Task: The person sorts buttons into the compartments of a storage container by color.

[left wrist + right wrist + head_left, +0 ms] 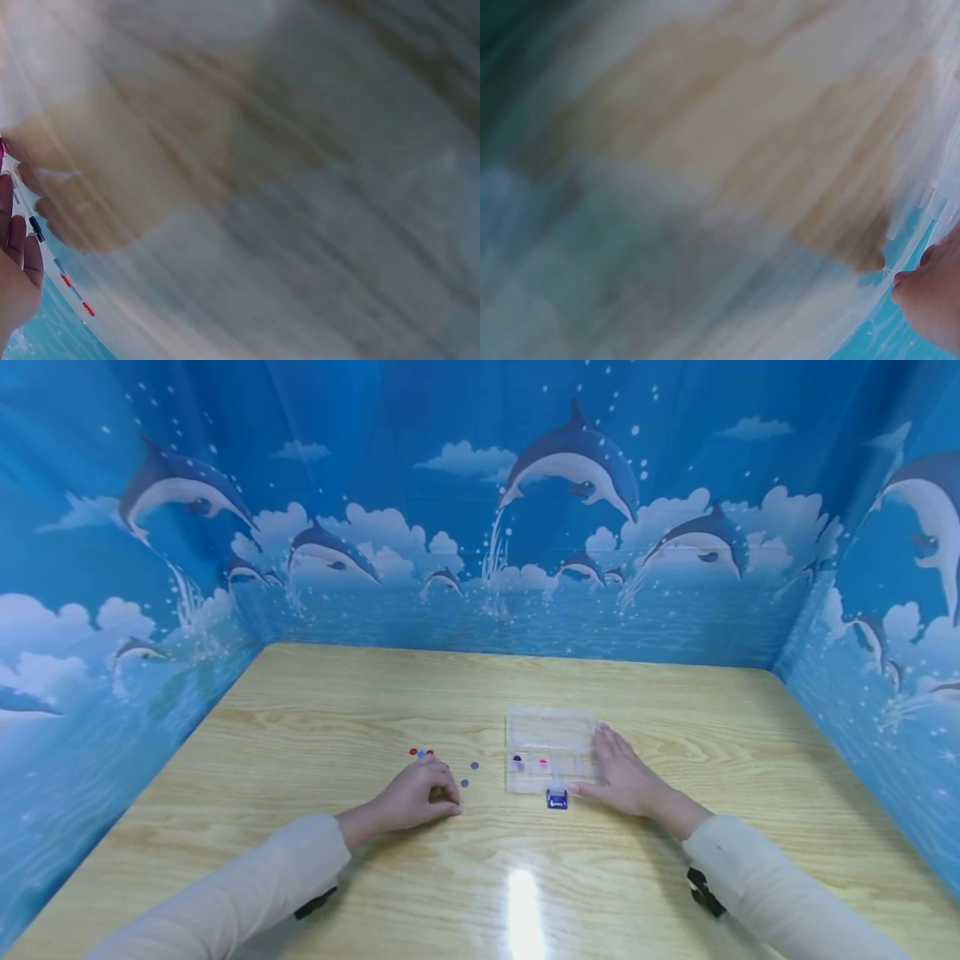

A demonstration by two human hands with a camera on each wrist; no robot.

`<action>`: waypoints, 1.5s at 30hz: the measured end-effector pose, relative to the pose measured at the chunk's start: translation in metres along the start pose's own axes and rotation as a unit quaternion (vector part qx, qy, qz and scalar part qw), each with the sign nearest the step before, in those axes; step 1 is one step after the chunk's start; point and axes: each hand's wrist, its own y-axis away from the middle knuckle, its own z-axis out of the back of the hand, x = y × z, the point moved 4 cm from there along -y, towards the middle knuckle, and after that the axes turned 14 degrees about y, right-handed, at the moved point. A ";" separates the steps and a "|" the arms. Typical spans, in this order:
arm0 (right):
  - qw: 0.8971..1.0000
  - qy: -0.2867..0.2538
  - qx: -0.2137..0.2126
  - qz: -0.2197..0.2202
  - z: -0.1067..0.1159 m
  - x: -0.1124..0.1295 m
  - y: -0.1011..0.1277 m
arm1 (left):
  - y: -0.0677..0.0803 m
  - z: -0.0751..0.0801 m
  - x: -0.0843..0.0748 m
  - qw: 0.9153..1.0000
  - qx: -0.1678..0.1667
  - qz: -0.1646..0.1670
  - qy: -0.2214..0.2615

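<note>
A clear plastic compartment box (551,786) lies on the table with its lid laid back; a dark disc (517,759) and a pink disc (543,763) sit in separate compartments. My right hand (626,777) rests against the box's right side, fingers straight and thumb near the blue piece (557,799) at its front. Left of the box, my left hand (420,795) is low over the table, thumb and index tips together. At the left wrist view's edge, a small pinkish-red disc (2,148) shows at these fingertips, mostly cut off.
Beyond the left hand lie a red disc (413,752), a light blue disc (421,754) and another red disc (430,752). Grey discs (475,766) lie between that hand and the box. A dolphin-print curtain (480,568) surrounds the wooden table (360,693).
</note>
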 end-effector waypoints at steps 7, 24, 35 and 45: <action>1.000 -0.004 -0.001 0.002 -0.001 -0.001 -0.001 | -0.001 0.000 0.001 1.000 -0.005 0.009 -0.001; 1.000 0.002 -0.003 0.004 -0.001 -0.001 -0.001 | -0.007 0.002 0.003 0.998 -0.040 0.018 0.043; 1.000 0.012 -0.004 0.007 -0.001 0.000 0.000 | -0.011 0.002 0.001 0.991 -0.072 0.055 0.100; 0.999 0.030 -0.012 0.007 0.001 0.001 0.000 | -0.019 0.004 0.000 0.982 -0.095 0.097 0.132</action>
